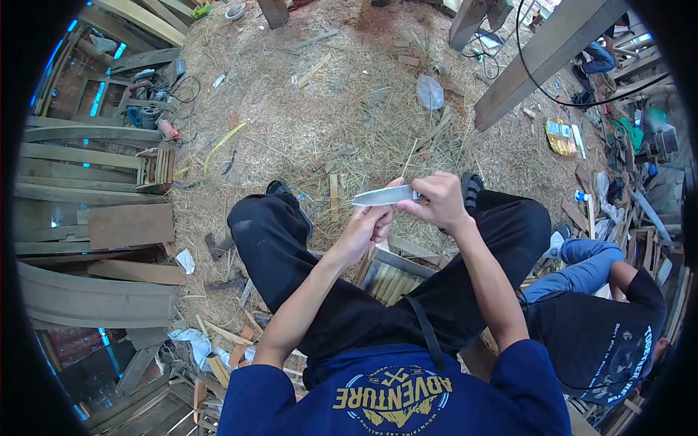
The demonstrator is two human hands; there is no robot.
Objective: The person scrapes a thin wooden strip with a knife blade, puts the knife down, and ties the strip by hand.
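Note:
A broad metal blade (383, 196) lies across the space between my hands, above my lap. My right hand (440, 200) is closed round its right end, where the handle is hidden by my fingers. Just under the blade, my left hand (367, 227) is closed on a thin wooden stick (411, 158), which points up and away over the straw. Blade and stick cross close to my left fingers; whether they touch cannot be made out.
Between my legs stands a wooden box of sticks (392, 280). Stacked boards (131, 225) line the left. At the lower right a co-worker in a black shirt (592, 334) sits close by. A beam (545, 62) slants at the upper right.

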